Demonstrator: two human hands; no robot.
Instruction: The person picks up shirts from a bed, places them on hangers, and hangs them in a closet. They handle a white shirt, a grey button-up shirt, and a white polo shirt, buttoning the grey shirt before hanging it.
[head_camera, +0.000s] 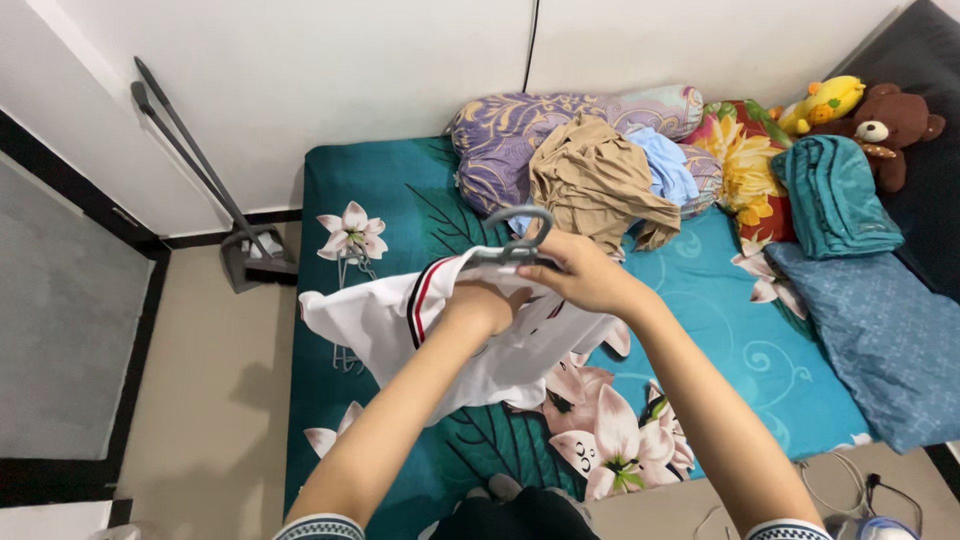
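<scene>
**Over the teal bed: both hands at a hanger and a white shirt**

Above the middle of the bed, covered with a teal sheet printed with big pale lilies, the person's two bare hands meet. The right hand is closed around the shoulder bar of a grey hanger, whose hook curls up toward twelve o'clock. The left hand is pushed into the neck of a white shirt with red and dark trim at the collar; its fingers are buried in the cloth, so whether they pinch or lie spread cannot be told. The shirt hangs from the hanger and spills down toward eight o'clock, its lower part resting on the sheet.

At twelve o'clock from the hands a crumpled tan garment lies heaped against a purple patterned pillow, with a light blue garment just beside it at one o'clock. Farther toward two o'clock sit a folded teal blanket, a brown teddy bear and a yellow plush toy. At three to four o'clock a grey-blue quilt covers the bed's edge. Off the bed at ten o'clock a long-handled dustpan leans against the white wall.
</scene>
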